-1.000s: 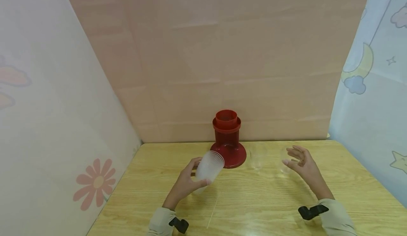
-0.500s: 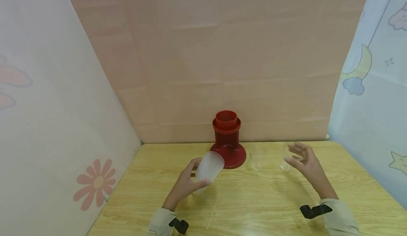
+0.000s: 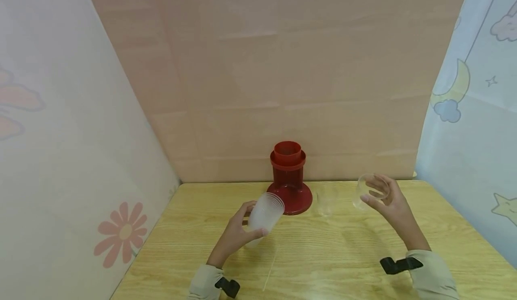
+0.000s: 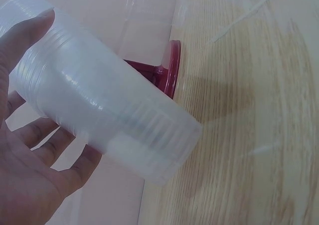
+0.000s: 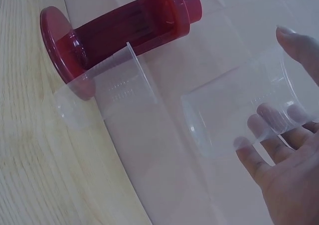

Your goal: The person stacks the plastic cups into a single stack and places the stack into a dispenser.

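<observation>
My left hand point(image 3: 236, 235) grips a tilted stack of nested translucent plastic cups point(image 3: 264, 213), rims pointing up and right. In the left wrist view the thumb lies across the stack point(image 4: 99, 95) near its rims, fingers curled beneath. My right hand point(image 3: 392, 203) holds a single clear plastic cup point(image 5: 234, 105) between thumb and fingers, off the table and tilted. Faint marks show on its side. Between the hands, another clear cup point(image 3: 326, 201) stands upright on the table, right of a red cup holder point(image 3: 287, 174) with a round base.
The wood-grain table point(image 3: 315, 255) ends at a beige backdrop point(image 3: 226, 111) behind the red holder. Patterned panels point(image 3: 125, 230) rise on the left and right sides. A thin pale streak point(image 3: 269, 271) lies on the tabletop near the left hand.
My right hand has risen and drawn slightly right, lifting the clear cup off the table and tilting it. My left hand and the stack have stayed in place.
</observation>
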`<state>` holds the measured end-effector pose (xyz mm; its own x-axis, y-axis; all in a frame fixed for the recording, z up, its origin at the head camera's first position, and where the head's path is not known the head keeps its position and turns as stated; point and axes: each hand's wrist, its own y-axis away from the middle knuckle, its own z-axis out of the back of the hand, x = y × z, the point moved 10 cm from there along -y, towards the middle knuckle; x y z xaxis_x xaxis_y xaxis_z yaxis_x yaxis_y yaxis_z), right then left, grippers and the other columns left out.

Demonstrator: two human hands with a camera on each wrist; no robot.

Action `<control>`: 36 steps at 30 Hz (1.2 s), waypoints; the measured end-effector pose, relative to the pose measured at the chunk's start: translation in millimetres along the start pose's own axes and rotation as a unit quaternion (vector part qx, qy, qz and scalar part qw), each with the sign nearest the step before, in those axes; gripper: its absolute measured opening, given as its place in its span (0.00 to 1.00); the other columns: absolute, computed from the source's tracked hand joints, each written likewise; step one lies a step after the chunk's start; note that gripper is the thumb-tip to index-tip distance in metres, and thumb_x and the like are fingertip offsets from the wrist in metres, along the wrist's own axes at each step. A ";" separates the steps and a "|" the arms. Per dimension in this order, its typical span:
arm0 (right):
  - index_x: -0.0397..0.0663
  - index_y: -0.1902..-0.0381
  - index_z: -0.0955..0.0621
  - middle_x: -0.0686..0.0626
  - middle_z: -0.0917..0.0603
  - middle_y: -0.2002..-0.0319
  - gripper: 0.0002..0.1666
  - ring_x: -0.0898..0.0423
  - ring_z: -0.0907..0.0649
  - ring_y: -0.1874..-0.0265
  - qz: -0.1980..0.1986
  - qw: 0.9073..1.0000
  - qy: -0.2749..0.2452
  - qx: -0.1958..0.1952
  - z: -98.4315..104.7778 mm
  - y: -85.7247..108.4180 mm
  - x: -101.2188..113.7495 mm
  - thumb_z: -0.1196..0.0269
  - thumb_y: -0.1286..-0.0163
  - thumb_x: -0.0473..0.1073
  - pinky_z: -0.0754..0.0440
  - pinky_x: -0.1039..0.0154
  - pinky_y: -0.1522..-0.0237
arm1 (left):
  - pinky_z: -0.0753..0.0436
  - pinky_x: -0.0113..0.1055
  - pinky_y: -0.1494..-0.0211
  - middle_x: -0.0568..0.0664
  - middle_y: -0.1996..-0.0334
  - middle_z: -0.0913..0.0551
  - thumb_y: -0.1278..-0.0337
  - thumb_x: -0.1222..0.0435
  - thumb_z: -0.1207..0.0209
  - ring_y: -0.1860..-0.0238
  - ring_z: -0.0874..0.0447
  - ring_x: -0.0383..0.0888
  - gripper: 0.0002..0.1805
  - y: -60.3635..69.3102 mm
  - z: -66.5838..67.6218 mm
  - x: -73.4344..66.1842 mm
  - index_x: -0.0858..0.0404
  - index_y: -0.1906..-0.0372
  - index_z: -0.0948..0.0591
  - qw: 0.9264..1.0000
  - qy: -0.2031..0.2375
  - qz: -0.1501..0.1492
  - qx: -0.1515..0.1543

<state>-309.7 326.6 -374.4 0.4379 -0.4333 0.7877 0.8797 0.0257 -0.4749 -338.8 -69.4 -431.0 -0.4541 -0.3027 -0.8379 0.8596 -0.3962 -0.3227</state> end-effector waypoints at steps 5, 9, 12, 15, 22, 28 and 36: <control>0.51 0.22 0.49 0.49 0.33 0.32 0.44 0.71 0.29 0.42 0.009 1.000 -0.005 -0.002 0.2 -0.9 4.1 0.39 0.28 0.33 0.26 0.79 0.50 | 0.24 0.48 0.44 0.45 0.44 0.23 0.49 0.54 0.26 0.44 0.25 0.47 0.39 0.1 -0.2 0.4 0.46 0.32 0.31 1.000 0.003 0.001 -0.001; 0.49 0.23 0.48 0.51 0.33 0.33 0.44 0.70 0.28 0.42 0.013 1.000 -0.015 -0.007 0.0 -1.0 7.4 0.39 0.28 0.32 0.26 0.79 0.50 | 0.24 0.48 0.44 0.45 0.44 0.23 0.48 0.54 0.26 0.43 0.26 0.47 0.39 0.4 -0.5 1.4 0.46 0.32 0.32 1.000 0.006 0.005 0.000; 0.47 0.23 0.48 0.52 0.32 0.33 0.43 0.70 0.27 0.42 0.015 0.999 -0.027 -0.013 0.5 -1.2 11.3 0.40 0.28 0.31 0.26 0.79 0.49 | 0.24 0.49 0.44 0.46 0.44 0.23 0.48 0.54 0.27 0.43 0.26 0.47 0.39 0.5 -0.4 1.1 0.46 0.31 0.32 1.000 0.007 0.004 0.000; 0.44 0.23 0.48 0.53 0.32 0.33 0.43 0.69 0.25 0.42 0.022 0.999 -0.045 -0.015 0.3 -2.3 16.7 0.40 0.29 0.29 0.25 0.78 0.49 | 0.24 0.49 0.44 0.46 0.44 0.23 0.48 0.54 0.26 0.43 0.26 0.47 0.39 0.4 -0.2 0.7 0.46 0.31 0.32 1.000 0.006 0.004 0.000; 0.45 0.24 0.46 0.49 0.30 0.32 0.43 0.65 0.24 0.41 0.045 0.995 -0.092 -0.012 -4.7 -4.7 27.0 0.41 0.30 0.26 0.24 0.76 0.47 | 0.23 0.48 0.43 0.46 0.43 0.23 0.48 0.53 0.26 0.43 0.26 0.48 0.40 0.0 -0.2 0.4 0.48 0.31 0.32 1.000 -0.002 0.003 0.001; 0.40 0.24 0.47 0.51 0.30 0.33 0.42 0.63 0.23 0.40 0.050 0.992 -0.115 -0.007 -9.9 -4.9 30.3 0.41 0.30 0.25 0.24 0.75 0.47 | 0.23 0.48 0.44 0.47 0.43 0.23 0.49 0.53 0.26 0.43 0.26 0.48 0.40 0.3 -0.7 1.1 0.48 0.31 0.32 1.000 -0.007 0.003 0.001; 0.42 0.25 0.46 0.47 0.30 0.33 0.42 0.62 0.23 0.40 0.057 0.989 -0.138 -0.003 -14.0 -7.8 37.6 0.41 0.30 0.24 0.23 0.73 0.47 | 0.23 0.49 0.44 0.46 0.43 0.23 0.49 0.53 0.26 0.43 0.25 0.47 0.40 0.0 -1.1 -0.2 0.47 0.31 0.32 1.000 -0.004 0.000 0.000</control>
<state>-302.7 297.5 -346.5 0.5690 -0.1649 0.8056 0.8208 0.0541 -0.5686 -338.4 -68.5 -431.4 -0.4570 -0.3099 -0.8337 0.8589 -0.3973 -0.3232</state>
